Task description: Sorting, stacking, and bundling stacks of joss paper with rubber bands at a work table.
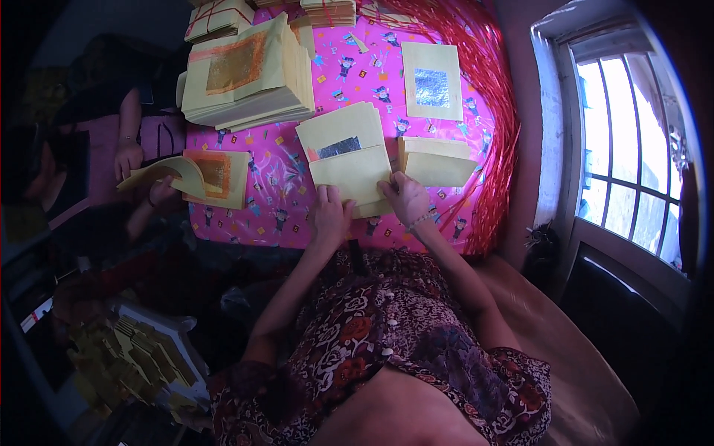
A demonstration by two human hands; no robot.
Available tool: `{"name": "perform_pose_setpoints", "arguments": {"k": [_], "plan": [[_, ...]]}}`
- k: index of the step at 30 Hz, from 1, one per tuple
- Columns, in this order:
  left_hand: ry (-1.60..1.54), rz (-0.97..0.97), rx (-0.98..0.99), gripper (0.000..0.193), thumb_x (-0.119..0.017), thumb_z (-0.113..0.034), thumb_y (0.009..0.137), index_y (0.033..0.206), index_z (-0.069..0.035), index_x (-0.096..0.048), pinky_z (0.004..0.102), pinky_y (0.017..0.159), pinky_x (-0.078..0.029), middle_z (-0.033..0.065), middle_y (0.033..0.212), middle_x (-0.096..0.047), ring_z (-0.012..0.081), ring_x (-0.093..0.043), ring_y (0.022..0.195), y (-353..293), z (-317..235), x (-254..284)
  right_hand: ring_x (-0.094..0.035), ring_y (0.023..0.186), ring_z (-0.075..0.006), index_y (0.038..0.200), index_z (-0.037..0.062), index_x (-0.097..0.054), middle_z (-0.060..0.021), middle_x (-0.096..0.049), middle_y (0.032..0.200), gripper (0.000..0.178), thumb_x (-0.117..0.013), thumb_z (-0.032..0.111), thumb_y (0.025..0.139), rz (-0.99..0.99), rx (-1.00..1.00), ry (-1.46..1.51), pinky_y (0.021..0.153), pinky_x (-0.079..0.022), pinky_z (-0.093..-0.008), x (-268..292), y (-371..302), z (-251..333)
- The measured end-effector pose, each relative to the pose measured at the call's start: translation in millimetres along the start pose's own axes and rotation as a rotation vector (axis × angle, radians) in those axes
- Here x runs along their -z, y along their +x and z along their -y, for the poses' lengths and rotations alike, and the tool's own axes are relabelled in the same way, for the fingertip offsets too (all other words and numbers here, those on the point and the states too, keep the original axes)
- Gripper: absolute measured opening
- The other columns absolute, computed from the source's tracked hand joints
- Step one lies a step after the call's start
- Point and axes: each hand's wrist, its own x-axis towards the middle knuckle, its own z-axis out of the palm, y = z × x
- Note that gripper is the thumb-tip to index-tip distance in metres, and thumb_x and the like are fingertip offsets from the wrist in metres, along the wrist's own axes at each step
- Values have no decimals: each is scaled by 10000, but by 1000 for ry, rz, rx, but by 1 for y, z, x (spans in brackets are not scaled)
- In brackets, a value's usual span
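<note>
Yellow paper flap (pixel 351 174) partly hides the silver patch (pixel 339 148).

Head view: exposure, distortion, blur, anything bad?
Head view: barred window blown out white, its bars bowed by the fisheye; co-worker at left sunk in shadow; corners black. Also in the head view: silver foil shows bright glare; left hand and right hand fairly clear, no obvious motion blur.

The paper stack (pixel 249 78) lies behind-left of held papers (pixel 351 170).
</note>
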Motion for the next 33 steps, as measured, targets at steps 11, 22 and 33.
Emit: {"name": "perform_pose_setpoints", "arguments": {"k": [11, 22, 33], "plan": [[82, 53, 132, 398, -699, -195, 791, 1038, -22, -439, 464, 711, -509, 185, 1044, -465, 389, -576, 918, 5, 1, -22, -555, 785, -235, 797, 94, -513, -70, -540, 792, 213, -674, 232, 788, -230, 545, -210, 681, -449, -362, -36, -26, 17], [167, -244, -47, 477, -707, -187, 785, 1152, -46, -436, 443, 775, -472, 154, 1086, -468, 353, -528, 956, -18, 13, -44, -529, 778, -254, 795, 86, -532, -70, -531, 805, 221, -674, 255, 785, -233, 460, -131, 694, -439, -381, -49, -31, 7], [-86, -395, -124, 421, -692, -171, 833, 1174, -50, -477, 419, 785, -462, 159, 1063, -469, 335, -523, 943, -27, 20, -38, -543, 782, -247, 800, 95, -549, -66, -549, 798, 227, -648, 299, 817, -292, 440, -174, 673, -415, -381, -49, -25, 17]]}}
